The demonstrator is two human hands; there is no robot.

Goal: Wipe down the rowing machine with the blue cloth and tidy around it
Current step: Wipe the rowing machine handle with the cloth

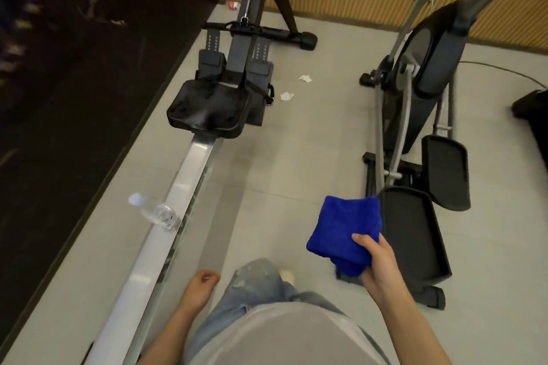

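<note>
The rowing machine runs from lower left to the top, with a long silver rail (178, 198) and a black seat (207, 107) ahead of me. My right hand (378, 264) grips a folded blue cloth (344, 228) over the floor to the right of the rail. My left hand (201, 284) hangs beside my leg with fingers loosely curled, holding nothing. A clear plastic bottle (154, 212) lies against the left side of the rail. Two crumpled white tissues (287, 96) (305, 78) lie on the floor right of the seat.
An elliptical trainer (427, 74) with black pedals stands to the right. A dark wall (59, 68) borders the left side. A small red and white scrap (233, 5) lies by the slatted back wall. A cable (504, 69) trails at far right.
</note>
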